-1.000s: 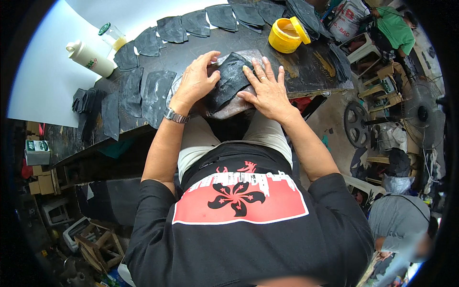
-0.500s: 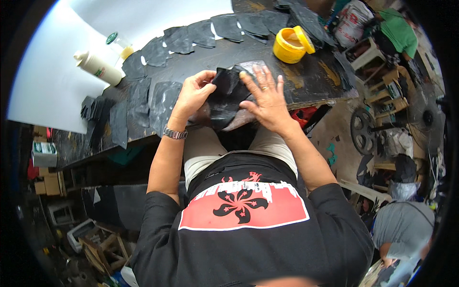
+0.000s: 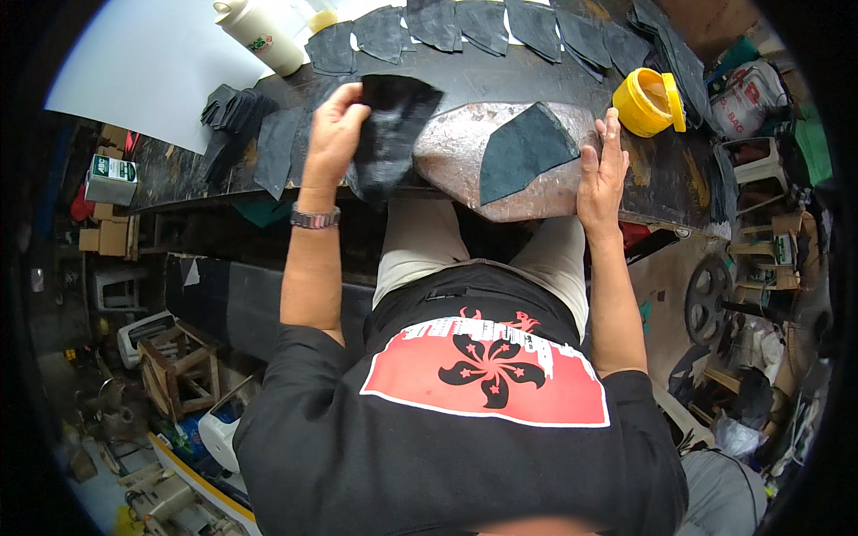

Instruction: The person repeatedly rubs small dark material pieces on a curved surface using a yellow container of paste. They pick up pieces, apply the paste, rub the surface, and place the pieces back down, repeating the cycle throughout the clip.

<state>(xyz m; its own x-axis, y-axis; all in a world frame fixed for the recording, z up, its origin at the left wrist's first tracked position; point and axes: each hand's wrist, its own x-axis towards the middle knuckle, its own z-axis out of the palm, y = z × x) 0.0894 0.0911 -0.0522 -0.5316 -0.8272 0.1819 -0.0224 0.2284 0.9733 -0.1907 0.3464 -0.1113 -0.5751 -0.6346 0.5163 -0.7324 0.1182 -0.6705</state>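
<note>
Far L, a green-and-white box [image 3: 111, 181] sits by the worktop's [image 3: 500, 80] edge, then a black stack [image 3: 234, 121], w/ a cream bottle [image 3: 261, 37] behind. L hand [image 3: 336, 134] has its grip pinched on a black sheet [image 3: 393, 125] by the upper L edge, held up btwn there & the slab, blocking the view of some worktop. Row of black pieces [image 3: 433, 27] runs along the back. Next, brownish slab [image 3: 451, 161] w/ a dark cut piece [image 3: 529, 154] flat on it. R hand [image 3: 604, 170]: grip released, fingers straight, at the slab's R edge, can't tell if touching. Open yellow tub [image 3: 642, 105] just past its fingertips.
</note>
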